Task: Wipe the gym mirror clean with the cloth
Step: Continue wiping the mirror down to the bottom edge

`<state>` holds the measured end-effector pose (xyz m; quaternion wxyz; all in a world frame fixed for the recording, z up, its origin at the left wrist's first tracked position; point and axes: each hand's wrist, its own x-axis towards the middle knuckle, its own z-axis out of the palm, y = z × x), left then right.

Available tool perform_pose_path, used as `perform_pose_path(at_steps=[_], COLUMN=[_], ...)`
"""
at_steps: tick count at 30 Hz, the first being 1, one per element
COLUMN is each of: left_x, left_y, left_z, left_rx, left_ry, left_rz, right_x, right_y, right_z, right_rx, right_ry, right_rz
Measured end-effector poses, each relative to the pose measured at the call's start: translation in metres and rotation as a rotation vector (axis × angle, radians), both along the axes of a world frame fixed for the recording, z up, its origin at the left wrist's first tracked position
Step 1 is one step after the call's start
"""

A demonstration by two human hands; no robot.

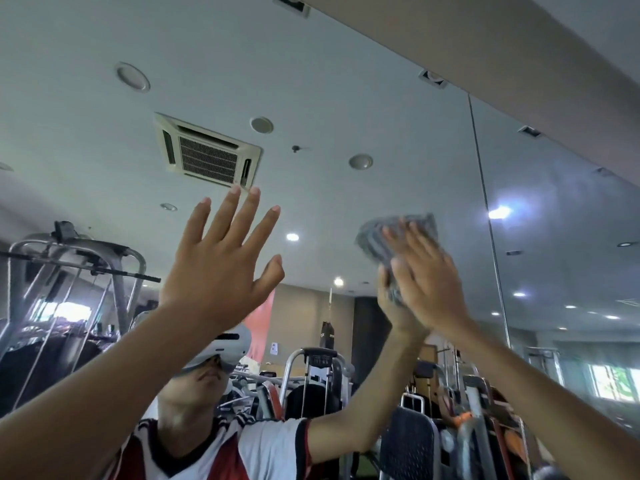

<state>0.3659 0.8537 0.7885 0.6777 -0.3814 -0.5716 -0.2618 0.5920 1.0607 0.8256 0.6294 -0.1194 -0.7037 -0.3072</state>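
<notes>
Large wall-mounted glass gym mirror (329, 91) fills the view ahead and rises above both hands. A crumpled grey cloth (394, 233) lies flat against the glass, just left of the mirror's thin upright seam (485, 202). The right hand (429, 278) presses it there with straight fingers over its lower part. The left hand (221, 261) is raised well left of the seam, fingers spread, holding nothing; I cannot tell whether it touches the glass. Haze seems to lie right of the seam, so the right hand, nearer it, likely sweeps that way.
</notes>
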Motion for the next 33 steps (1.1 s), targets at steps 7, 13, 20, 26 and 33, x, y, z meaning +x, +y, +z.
perform_pose_path(at_steps=[7, 13, 20, 26, 33], left_x=[-0.003, 0.004, -0.001, 0.012, 0.007], left_y=[0.002, 0.007, 0.003, 0.008, 0.009], left_z=[-0.015, -0.038, -0.044, -0.051, -0.055], left_rx=[0.003, 0.013, 0.000, 0.025, 0.047], left_ry=[0.025, -0.013, 0.004, -0.052, -0.037], left_rz=[-0.015, -0.004, -0.035, -0.010, -0.042], right_x=[-0.065, -0.002, -0.058, -0.012, -0.051], right_y=[-0.060, -0.006, -0.055, -0.013, -0.043], right_z=[0.000, -0.045, -0.009, -0.084, -0.006], right_rx=[-0.062, 0.109, -0.155, 0.134, -0.235], right_ry=[0.109, -0.105, 0.184, -0.171, 0.261], right_rz=[0.074, -0.031, 0.038, -0.023, 0.047])
